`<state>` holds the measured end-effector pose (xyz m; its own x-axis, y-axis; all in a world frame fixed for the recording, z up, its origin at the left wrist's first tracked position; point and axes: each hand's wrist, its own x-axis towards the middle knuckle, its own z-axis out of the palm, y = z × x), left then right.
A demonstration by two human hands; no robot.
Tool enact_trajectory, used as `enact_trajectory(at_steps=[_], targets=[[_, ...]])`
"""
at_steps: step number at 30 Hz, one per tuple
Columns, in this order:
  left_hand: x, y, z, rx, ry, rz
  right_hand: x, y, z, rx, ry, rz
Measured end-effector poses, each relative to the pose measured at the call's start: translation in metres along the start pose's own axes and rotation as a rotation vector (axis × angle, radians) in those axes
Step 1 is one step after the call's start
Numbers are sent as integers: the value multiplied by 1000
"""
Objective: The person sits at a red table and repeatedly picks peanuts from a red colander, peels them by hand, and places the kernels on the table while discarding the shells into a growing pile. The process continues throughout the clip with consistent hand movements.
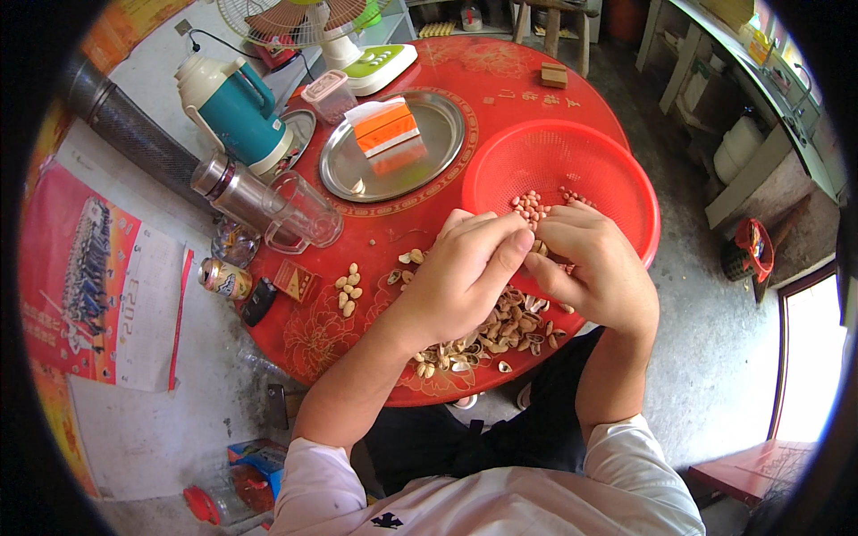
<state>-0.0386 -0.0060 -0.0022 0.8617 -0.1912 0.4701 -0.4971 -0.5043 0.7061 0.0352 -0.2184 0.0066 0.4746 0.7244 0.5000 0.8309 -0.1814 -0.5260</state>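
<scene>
My left hand [472,271] and my right hand [596,264] meet over the near rim of a red plastic colander [570,151]. Between their fingertips is a peanut in its shell [539,248], mostly hidden by the fingers. Shelled peanut kernels [531,206] lie in the colander, partly behind my hands. Below my wrists, a heap of broken peanut shells [513,325] spreads along the near edge of the red table [315,335]. To the left sits a small group of unshelled peanuts [348,290].
A round steel tray [429,167] holds an orange tissue pack [385,127]. Leftward stand a glass mug [312,211], a steel flask [231,191], a teal thermos jug [234,110] and a drink can [224,278]. A fan [362,67] stands at the back.
</scene>
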Motion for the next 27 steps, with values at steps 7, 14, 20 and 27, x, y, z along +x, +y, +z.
enact_trajectory(at_steps=[7,14,20,27], targets=[[6,-4,0,100,-54,15,-1,4,4,-24,32,4],[21,4,-5,66,-79,44,-2,2,-1,-6,84,19],[31,15,2,-92,-103,-103,-4,0,-7,-108,128,40],[41,16,5,-201,-168,-227,-9,1,-13,-78,161,132]])
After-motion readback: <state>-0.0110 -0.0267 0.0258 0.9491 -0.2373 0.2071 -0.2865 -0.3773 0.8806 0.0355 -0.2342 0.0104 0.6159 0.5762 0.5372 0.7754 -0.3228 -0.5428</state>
